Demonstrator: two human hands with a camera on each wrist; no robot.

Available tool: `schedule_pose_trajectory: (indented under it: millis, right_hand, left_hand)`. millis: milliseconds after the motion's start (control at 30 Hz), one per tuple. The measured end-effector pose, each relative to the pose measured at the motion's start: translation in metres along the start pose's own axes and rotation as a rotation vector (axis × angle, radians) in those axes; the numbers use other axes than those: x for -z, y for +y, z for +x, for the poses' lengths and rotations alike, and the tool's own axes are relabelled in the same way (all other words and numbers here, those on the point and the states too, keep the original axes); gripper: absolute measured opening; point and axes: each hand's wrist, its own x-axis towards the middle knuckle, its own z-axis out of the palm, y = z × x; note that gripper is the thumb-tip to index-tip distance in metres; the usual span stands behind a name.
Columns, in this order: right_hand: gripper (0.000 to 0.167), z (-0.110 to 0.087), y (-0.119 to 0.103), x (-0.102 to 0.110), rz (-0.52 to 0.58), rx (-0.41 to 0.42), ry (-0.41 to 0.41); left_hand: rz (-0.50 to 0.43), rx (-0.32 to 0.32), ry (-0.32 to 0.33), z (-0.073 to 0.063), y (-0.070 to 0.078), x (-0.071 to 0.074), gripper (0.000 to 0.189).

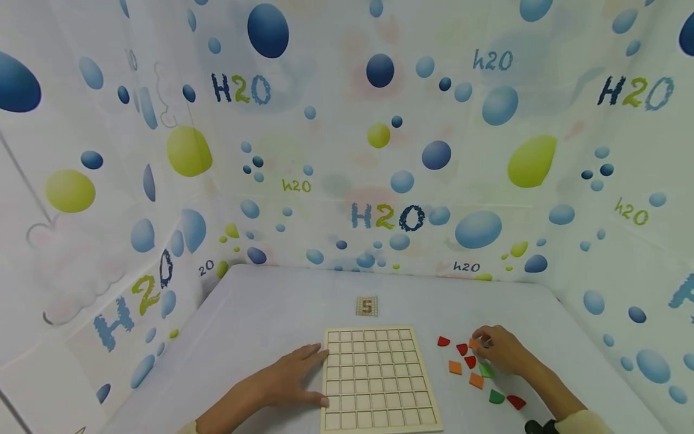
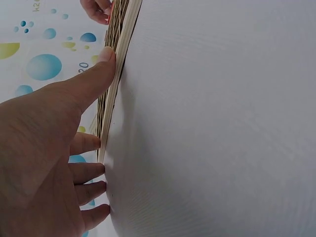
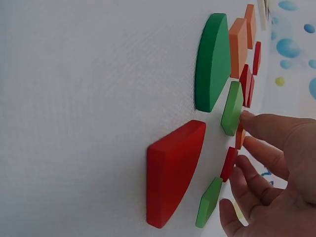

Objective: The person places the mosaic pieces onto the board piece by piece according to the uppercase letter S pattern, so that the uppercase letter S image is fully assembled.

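Observation:
A wooden grid board (image 1: 374, 380) of square compartments lies flat on the table. My left hand (image 1: 290, 380) rests against its left edge, fingers fairly straight and spread; the left wrist view shows the thumb (image 2: 101, 66) on the board's rim. To the right of the board, my right hand (image 1: 501, 349) pinches an orange square tile (image 3: 240, 137) between thumb and forefinger, low over the table. Close by that hand lie red quarter-round pieces (image 1: 470, 362), a light green piece (image 3: 232, 108) and another light green one (image 3: 209, 202) under the fingers.
More orange tiles (image 1: 455, 367), a dark green piece (image 1: 496, 396) and a red piece (image 1: 516, 402) lie nearer the front right. Behind the board sits a small beaded square marked with an S (image 1: 367, 306). A bubble-printed curtain (image 1: 325, 150) surrounds the white table (image 1: 271, 307).

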Motion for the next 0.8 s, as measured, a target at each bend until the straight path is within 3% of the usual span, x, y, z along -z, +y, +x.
schedule_pose_trajectory:
  millis: [400,800]
  right_hand:
    - [0.018,0.0049,-0.0043,-0.0034,0.035,-0.031,-0.031]
    - [0.02,0.006,-0.0032,-0.0035,0.034,-0.017,-0.02]
  left_hand:
    - [-0.025,-0.018,0.005,-0.0027,-0.0015,-0.0017,0.103]
    - [-0.018,-0.02,0.006,0.0,-0.0051,-0.003,0.102]
